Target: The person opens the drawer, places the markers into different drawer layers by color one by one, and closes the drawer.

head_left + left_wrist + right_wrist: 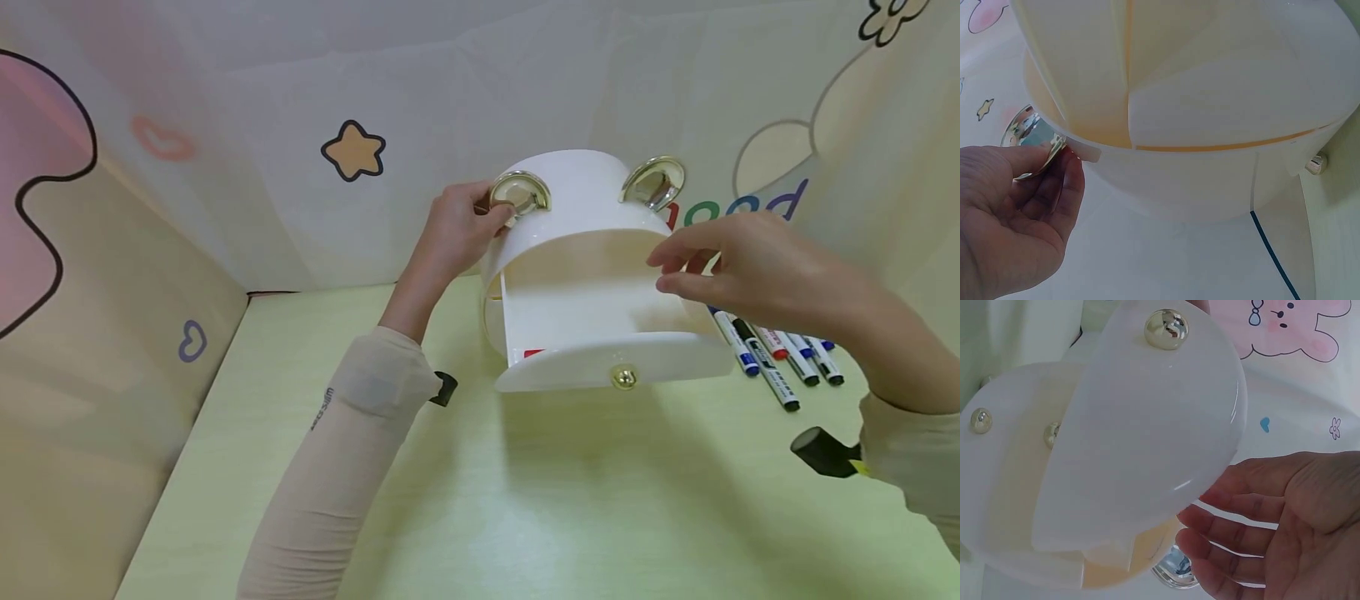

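A white rounded storage box (577,187) with gold ear-shaped pieces on top stands against the back wall. Its upper drawer (562,367) is pulled out toward me, with a gold knob (623,377) on the front; a small red patch shows inside. My left hand (461,227) pinches the left gold ear (521,192) between thumb and fingers, seen also in the left wrist view. Over the right side of the drawer, below the right gold ear (656,182), is my right hand (757,271), fingers loosely bent and holding nothing. Whether its fingertips touch the drawer, I cannot tell.
Several marker pens (765,367) with blue, black and red caps lie on the pale green table (480,508), right of the box. Behind stands a light printed cloth wall (450,108). A black wrist camera piece (821,452) juts from the right sleeve.
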The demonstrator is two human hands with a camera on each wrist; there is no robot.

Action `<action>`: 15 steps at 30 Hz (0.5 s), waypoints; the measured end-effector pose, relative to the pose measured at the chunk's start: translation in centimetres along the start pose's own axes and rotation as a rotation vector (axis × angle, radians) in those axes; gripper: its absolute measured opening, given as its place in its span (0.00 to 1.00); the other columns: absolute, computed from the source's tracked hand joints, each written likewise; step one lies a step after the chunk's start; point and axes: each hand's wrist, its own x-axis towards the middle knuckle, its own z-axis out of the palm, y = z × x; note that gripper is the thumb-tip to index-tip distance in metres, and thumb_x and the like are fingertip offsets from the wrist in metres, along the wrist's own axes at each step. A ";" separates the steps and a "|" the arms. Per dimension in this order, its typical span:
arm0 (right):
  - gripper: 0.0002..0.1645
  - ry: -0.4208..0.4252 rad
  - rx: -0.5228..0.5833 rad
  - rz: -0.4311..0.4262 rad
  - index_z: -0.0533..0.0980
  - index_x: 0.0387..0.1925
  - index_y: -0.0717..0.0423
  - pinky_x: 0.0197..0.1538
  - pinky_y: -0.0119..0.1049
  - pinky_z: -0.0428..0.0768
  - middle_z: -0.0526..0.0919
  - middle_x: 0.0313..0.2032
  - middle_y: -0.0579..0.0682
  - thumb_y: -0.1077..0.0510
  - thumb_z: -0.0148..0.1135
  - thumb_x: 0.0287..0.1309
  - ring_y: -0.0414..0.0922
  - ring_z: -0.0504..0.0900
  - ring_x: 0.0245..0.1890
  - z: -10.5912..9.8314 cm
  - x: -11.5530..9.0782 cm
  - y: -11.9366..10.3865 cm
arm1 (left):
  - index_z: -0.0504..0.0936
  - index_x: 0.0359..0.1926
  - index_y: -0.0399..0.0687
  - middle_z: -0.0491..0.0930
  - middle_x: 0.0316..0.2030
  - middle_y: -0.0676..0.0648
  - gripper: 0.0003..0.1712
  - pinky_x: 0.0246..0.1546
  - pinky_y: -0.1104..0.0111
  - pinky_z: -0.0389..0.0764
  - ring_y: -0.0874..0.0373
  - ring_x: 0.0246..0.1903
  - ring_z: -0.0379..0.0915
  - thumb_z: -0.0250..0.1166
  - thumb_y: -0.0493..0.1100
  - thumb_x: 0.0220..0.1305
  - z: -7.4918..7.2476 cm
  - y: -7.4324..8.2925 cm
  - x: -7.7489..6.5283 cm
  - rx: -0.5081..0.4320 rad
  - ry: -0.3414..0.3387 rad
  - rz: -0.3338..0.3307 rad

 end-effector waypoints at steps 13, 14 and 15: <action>0.18 0.043 -0.032 0.085 0.82 0.55 0.63 0.28 0.31 0.78 0.85 0.40 0.52 0.57 0.69 0.67 0.52 0.81 0.38 -1.0 -1.1 1.8 | 0.83 0.36 0.40 0.83 0.32 0.46 0.07 0.37 0.72 0.76 0.58 0.34 0.77 0.61 0.37 0.72 -0.3 0.0 -0.1 0.005 0.007 0.001; 0.19 0.047 -0.037 0.090 0.82 0.55 0.63 0.27 0.31 0.78 0.85 0.41 0.53 0.57 0.69 0.67 0.53 0.81 0.39 -1.1 -1.1 1.9 | 0.82 0.36 0.40 0.82 0.32 0.46 0.07 0.37 0.72 0.76 0.58 0.34 0.77 0.61 0.37 0.72 -0.3 0.0 -0.2 0.006 0.008 0.001; 0.19 0.053 -0.044 0.094 0.82 0.55 0.62 0.27 0.31 0.78 0.85 0.41 0.53 0.56 0.69 0.68 0.53 0.81 0.39 -1.1 -1.2 2.0 | 0.82 0.36 0.40 0.82 0.32 0.46 0.07 0.37 0.72 0.76 0.59 0.34 0.77 0.61 0.37 0.72 -0.4 0.0 -0.2 0.005 0.008 0.000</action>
